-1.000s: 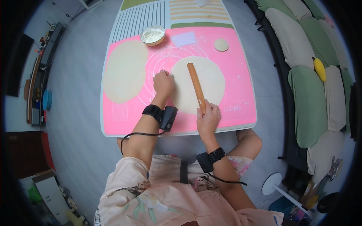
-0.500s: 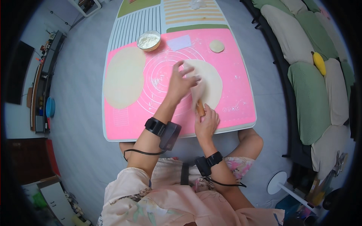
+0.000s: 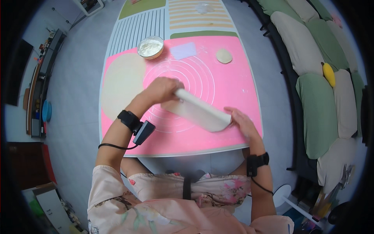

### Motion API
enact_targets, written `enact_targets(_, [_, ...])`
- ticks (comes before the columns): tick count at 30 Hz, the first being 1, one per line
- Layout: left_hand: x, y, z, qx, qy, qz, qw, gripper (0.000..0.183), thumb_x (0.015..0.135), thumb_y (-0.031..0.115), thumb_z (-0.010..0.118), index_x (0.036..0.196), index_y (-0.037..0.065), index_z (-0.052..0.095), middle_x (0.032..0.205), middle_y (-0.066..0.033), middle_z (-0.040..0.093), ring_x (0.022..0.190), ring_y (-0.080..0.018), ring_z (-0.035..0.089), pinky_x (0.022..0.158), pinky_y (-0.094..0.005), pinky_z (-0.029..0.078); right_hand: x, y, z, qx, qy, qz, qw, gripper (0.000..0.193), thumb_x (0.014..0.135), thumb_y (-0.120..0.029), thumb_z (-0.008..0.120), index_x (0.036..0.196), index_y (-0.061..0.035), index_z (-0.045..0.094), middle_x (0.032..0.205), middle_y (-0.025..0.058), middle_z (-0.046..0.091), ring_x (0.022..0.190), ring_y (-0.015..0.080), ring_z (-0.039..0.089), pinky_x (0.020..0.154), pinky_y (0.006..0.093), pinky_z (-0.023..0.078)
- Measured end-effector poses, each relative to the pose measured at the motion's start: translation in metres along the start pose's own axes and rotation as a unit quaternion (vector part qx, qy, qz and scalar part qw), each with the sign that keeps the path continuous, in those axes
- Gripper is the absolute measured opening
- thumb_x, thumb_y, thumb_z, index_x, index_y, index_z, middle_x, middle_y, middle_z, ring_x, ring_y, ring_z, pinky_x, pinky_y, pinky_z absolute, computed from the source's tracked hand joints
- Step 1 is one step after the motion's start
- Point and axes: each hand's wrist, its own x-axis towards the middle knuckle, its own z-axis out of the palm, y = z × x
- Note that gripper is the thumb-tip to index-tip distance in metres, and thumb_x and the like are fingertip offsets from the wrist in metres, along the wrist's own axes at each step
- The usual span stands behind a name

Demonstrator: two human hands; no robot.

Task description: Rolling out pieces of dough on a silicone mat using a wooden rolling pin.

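A dark, flat rectangular screen [image 3: 17, 72] stands at the far left of the room, behind a long low shelf unit; its face is black and shows nothing. On the table, a small pale lilac rectangle [image 3: 184, 50] lies flat on the pink mat [image 3: 237, 89], close to the mat's far edge and near the middle of it. Whether it is a packet or a card cannot be told. No other packages, labels or signs show.

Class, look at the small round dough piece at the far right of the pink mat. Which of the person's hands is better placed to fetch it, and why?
Probably the right hand: it is on the small dough piece's side. The left hand would reach across the dough-wrapped rolling pin.
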Motion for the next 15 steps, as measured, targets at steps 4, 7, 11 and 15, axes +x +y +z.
enact_targets(4, [0.016, -0.026, -0.031, 0.045, 0.182, -0.004, 0.982, 0.039, 0.069, 0.02, 0.079, 0.105, 0.013, 0.065, 0.092, -0.0085, 0.063, 0.087, -0.0296, 0.063, 0.076, -0.0408, 0.051, 0.059, -0.054, 0.004, -0.157, 0.045, -0.143, 0.976, 0.039, 0.094, -0.022, 0.061, 0.13, -0.0052, 0.057, 0.095, 0.0038, 0.062, 0.085, 0.0139, 0.056, 0.082, 0.029, 0.047])
enact_targets(7, [0.017, -0.034, -0.024, 0.04, 0.262, -0.014, 0.964, 0.037, 0.071, 0.019, 0.078, 0.105, 0.012, 0.065, 0.092, -0.0085, 0.062, 0.086, -0.0303, 0.062, 0.077, -0.0405, 0.051, 0.083, -0.085, 0.002, -0.297, 0.076, -0.145, 0.941, 0.045, 0.088, -0.018, 0.068, 0.13, -0.0059, 0.057, 0.098, 0.0077, 0.062, 0.087, 0.0178, 0.057, 0.083, 0.0308, 0.047])
enact_targets(11, [0.013, -0.032, 0.035, 0.061, 0.304, -0.01, 0.951, 0.038, 0.069, 0.022, 0.079, 0.102, 0.013, 0.063, 0.092, -0.0048, 0.061, 0.095, -0.0256, 0.058, 0.088, -0.0438, 0.045, 0.098, -0.056, -0.009, -0.31, 0.106, -0.215, 0.92, 0.052, 0.08, -0.012, 0.072, 0.129, -0.0073, 0.057, 0.098, 0.0119, 0.062, 0.087, 0.0226, 0.059, 0.082, 0.033, 0.047])
enact_targets(15, [-0.015, -0.004, 0.089, 0.067, 0.292, -0.009, 0.954, 0.042, 0.068, 0.026, 0.079, 0.104, 0.013, 0.061, 0.094, -0.0042, 0.059, 0.099, -0.0238, 0.057, 0.099, -0.0474, 0.037, 0.072, -0.019, -0.005, -0.402, 0.095, -0.199, 0.889, 0.054, 0.073, -0.007, 0.074, 0.125, -0.0069, 0.06, 0.092, 0.0137, 0.057, 0.087, 0.0293, 0.056, 0.082, 0.0391, 0.046])
